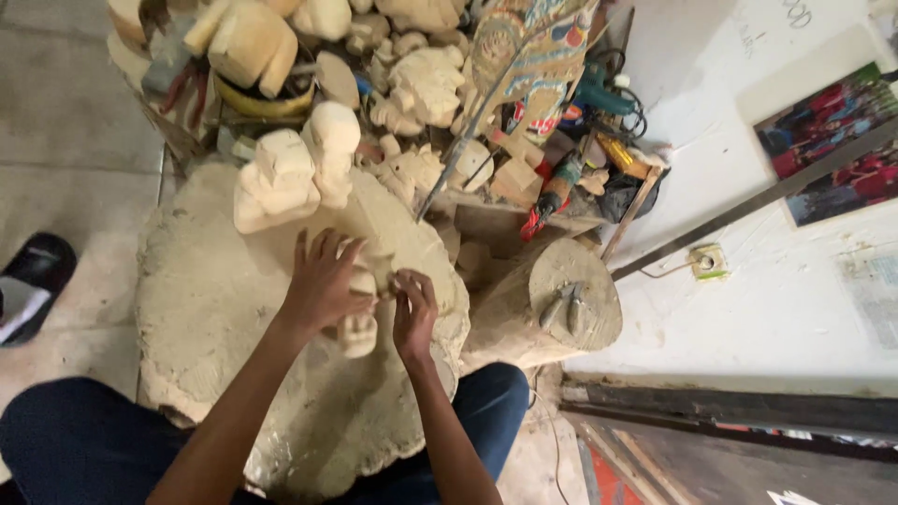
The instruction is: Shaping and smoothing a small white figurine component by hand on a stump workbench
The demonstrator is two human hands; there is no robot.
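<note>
At the centre of the frame a small pale wood carving point(358, 323) sits between both hands, over a big, rough-edged round slab point(206, 309) that serves as the desk and rests across the person's knees. The left hand point(323, 281) wraps over the upper part of the carving, its fingers point(318, 248) spread and closed around it. The right hand point(413, 313) is pinched at the carving's right side, fingertips bunched together as if gripping a small tool or working a detail; the view is too poor to tell whether anything is held between them.

To do this well, I judge that the left hand should keep the piece steady against the slab, so that the right hand's fine work meets no wobble. Short, light touches would suit such a small part, with the carving turned and not the wrist.

Just above the hands stands a larger unfinished figure point(290, 173), and behind it, at the upper middle of the frame, a heap of other pale carved pieces point(412, 75). To the right a log stump point(561, 299) carries a pair of pliers point(561, 304). A black sandal point(33, 281) lies at the left edge.
</note>
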